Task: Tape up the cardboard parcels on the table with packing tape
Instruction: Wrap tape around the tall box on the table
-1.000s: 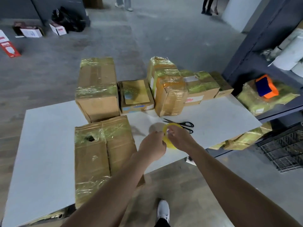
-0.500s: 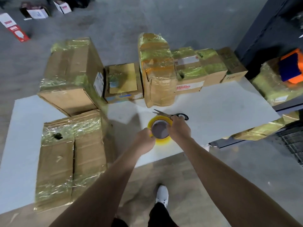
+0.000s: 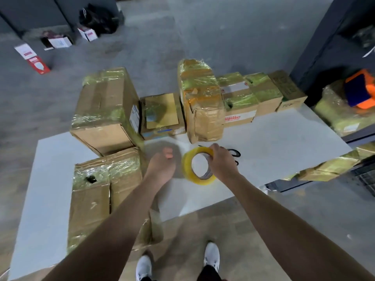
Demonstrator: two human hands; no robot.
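Note:
My right hand grips a yellow roll of packing tape, held on edge just above the white table. My left hand pinches the tape's free end, and a clear strip stretches from it to the roll. A large taped cardboard parcel lies left of my left hand. Along the far edge stand a big box, a flat box, an upright wrapped parcel and smaller parcels.
Black scissors lie on the table, partly hidden behind my right hand. A dark shelf at the right holds wrapped parcels and an orange and blue dispenser. More wrapped parcels sit below the table's right edge. Small boxes lie on the floor.
My hands have drawn apart: the left one moved left, pulling a stretch of tape off the roll. The roll stays in my right hand, now tilted on edge.

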